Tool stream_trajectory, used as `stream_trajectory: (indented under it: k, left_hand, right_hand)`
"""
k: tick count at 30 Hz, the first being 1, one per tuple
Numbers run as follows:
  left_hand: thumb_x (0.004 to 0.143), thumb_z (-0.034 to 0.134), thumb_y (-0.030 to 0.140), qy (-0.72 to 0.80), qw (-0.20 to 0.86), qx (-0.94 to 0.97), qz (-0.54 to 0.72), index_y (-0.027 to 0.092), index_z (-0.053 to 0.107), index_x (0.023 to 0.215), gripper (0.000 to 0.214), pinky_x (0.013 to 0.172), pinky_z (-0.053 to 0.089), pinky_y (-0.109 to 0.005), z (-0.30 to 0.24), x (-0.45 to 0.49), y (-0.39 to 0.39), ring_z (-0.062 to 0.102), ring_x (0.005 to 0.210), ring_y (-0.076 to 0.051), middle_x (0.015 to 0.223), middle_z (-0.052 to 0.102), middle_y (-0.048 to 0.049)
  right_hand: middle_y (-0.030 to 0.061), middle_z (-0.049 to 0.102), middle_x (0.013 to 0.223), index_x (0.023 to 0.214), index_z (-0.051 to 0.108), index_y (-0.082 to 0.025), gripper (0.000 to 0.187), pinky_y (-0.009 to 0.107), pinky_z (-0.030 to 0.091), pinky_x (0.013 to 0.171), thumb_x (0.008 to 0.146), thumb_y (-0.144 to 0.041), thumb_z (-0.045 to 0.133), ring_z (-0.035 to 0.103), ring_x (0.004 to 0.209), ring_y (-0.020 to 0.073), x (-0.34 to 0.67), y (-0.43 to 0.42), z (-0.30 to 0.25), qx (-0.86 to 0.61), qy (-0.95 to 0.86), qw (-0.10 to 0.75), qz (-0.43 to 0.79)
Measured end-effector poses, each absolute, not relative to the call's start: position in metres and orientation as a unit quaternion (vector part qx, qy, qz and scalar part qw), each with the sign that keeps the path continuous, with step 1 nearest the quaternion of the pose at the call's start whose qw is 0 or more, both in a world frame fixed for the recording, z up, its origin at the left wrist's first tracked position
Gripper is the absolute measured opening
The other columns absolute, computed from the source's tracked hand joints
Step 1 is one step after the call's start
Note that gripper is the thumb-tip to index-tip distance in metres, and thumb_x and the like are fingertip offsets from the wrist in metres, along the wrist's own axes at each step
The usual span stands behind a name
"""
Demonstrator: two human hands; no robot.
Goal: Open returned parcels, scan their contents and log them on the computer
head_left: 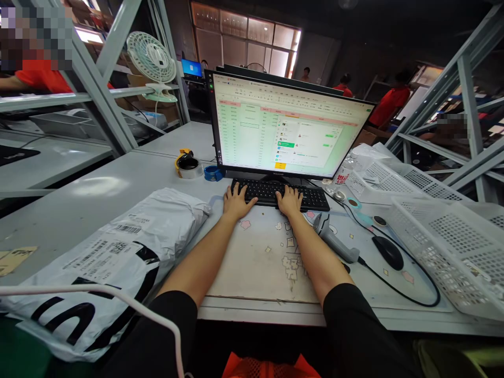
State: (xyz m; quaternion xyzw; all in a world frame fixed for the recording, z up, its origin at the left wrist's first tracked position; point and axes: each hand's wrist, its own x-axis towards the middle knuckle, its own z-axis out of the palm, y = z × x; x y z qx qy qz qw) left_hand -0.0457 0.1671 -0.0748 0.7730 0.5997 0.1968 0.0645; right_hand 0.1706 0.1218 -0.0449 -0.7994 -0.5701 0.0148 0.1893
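Keyboard (269, 195) lies on the bench (118, 181) in front of the monitor (287, 126); left grip (236, 203) and right grip (290, 201) rest on it, fingers spread apart. A scanner (338, 244) lies nearby.

The keyboard (265, 193) is black, the mat (248, 268) pale with pink flowers (245, 224), the scanner (339, 245) grey.

keyboard (266, 193), mat (252, 262), parcel (114, 249) on desk (98, 184)

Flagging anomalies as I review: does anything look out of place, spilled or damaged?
One mild oddity: a white cable loops across the lower left, obscuring part of the parcel. I see no spill or breakage around the keyboard.
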Motion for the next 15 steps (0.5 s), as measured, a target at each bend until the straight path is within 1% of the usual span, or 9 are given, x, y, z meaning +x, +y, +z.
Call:
stream_trajectory:
  k: [2,4,6,7,9,11,13,15]
  left_hand:
    - [0.098,0.043,0.076,0.599,0.066,0.773,0.196,0.027,0.040,0.167,0.085,0.130,0.025,-0.058,-0.075,-0.046,0.167,0.019,0.163,-0.044,0.179,0.023,-0.0088]
    - [0.099,0.043,0.076,0.600,0.066,0.773,0.197,0.026,0.041,0.167,0.084,0.130,0.024,-0.058,-0.075,-0.046,0.166,0.019,0.163,-0.044,0.179,0.024,-0.0091]
    - [0.099,0.043,0.075,0.601,0.063,0.772,0.199,0.026,0.041,0.167,0.084,0.130,0.024,-0.058,-0.074,-0.046,0.165,0.020,0.162,-0.044,0.179,0.024,-0.0096]
    - [0.099,0.044,0.074,0.601,0.062,0.772,0.199,0.025,0.042,0.167,0.084,0.130,0.024,-0.058,-0.074,-0.046,0.165,0.021,0.162,-0.044,0.179,0.025,-0.0098]
    - [0.099,0.045,0.073,0.600,0.059,0.772,0.202,0.025,0.043,0.166,0.082,0.130,0.025,-0.057,-0.073,-0.046,0.164,0.022,0.162,-0.044,0.178,0.026,-0.0101]
    - [0.099,0.046,0.072,0.599,0.055,0.772,0.204,0.025,0.043,0.166,0.081,0.130,0.026,-0.057,-0.073,-0.046,0.163,0.023,0.162,-0.044,0.178,0.027,-0.0100]
    - [0.099,0.046,0.073,0.600,0.053,0.772,0.203,0.026,0.044,0.166,0.081,0.130,0.026,-0.057,-0.073,-0.046,0.164,0.023,0.162,-0.044,0.178,0.027,-0.0096]
    - [0.099,0.045,0.074,0.602,0.055,0.771,0.201,0.026,0.043,0.166,0.082,0.130,0.026,-0.057,-0.074,-0.046,0.164,0.022,0.162,-0.044,0.178,0.026,-0.0092]
  right_hand:
    - [0.0255,0.046,0.164,0.162,0.041,-0.004,0.068,0.062,0.010,0.130,0.111,-0.049,0.033,0.027,0.158,0.0410,0.164,0.125,-0.040,-0.790,-0.583,0.190,0.007]
    - [0.0232,0.046,0.165,0.158,0.047,-0.007,0.064,0.058,0.011,0.130,0.111,-0.048,0.036,0.026,0.159,0.0383,0.152,0.127,-0.037,-0.768,-0.614,0.185,0.009]
    - [0.0182,0.044,0.168,0.156,0.052,-0.012,0.059,0.055,0.013,0.131,0.111,-0.048,0.039,0.027,0.160,0.0347,0.138,0.130,-0.037,-0.741,-0.647,0.176,0.020]
    - [0.0166,0.042,0.170,0.156,0.052,-0.014,0.058,0.055,0.014,0.131,0.111,-0.047,0.040,0.027,0.161,0.0340,0.131,0.132,-0.037,-0.732,-0.659,0.171,0.025]
    - [0.0164,0.038,0.172,0.155,0.055,-0.014,0.057,0.058,0.015,0.131,0.111,-0.047,0.041,0.025,0.162,0.0356,0.120,0.134,-0.038,-0.723,-0.670,0.163,0.034]
    - [0.0169,0.034,0.174,0.149,0.060,-0.012,0.055,0.060,0.014,0.131,0.111,-0.048,0.041,0.021,0.163,0.0374,0.116,0.135,-0.035,-0.721,-0.674,0.159,0.035]
    - [0.0159,0.032,0.175,0.147,0.063,-0.013,0.054,0.058,0.012,0.132,0.112,-0.047,0.040,0.019,0.164,0.0359,0.117,0.133,-0.030,-0.718,-0.677,0.161,0.025]
    - [0.0151,0.033,0.175,0.150,0.060,-0.015,0.053,0.055,0.013,0.132,0.112,-0.046,0.041,0.020,0.164,0.0335,0.125,0.124,-0.021,-0.712,-0.682,0.170,0.006]
